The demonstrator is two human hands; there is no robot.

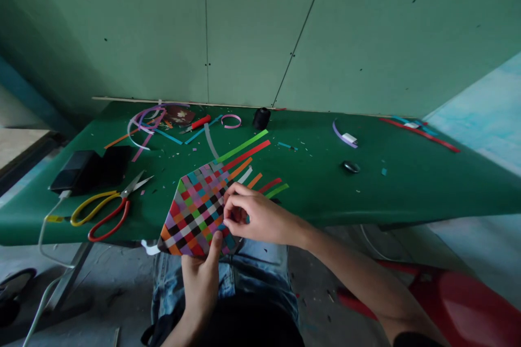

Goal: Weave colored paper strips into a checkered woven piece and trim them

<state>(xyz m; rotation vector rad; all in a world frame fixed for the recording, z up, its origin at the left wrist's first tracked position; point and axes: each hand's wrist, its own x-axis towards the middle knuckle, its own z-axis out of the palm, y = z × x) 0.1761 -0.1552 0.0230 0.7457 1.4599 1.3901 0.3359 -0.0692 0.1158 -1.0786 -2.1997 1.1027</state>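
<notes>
The right hand (254, 214) hides part of the woven piece (195, 211).

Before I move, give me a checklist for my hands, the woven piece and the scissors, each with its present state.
1. Left hand holding the woven piece at its near edge, thumb on top: ok.
2. Strip pinched in the right hand: cannot tell; its fingers curl over the weave.
3. Strip ends all tucked in: not ok; several stick out on the far right side.
4. Scissors closed: not ok; blades are parted.
5. Scissors apart from the woven piece: ok, to its left.
</notes>
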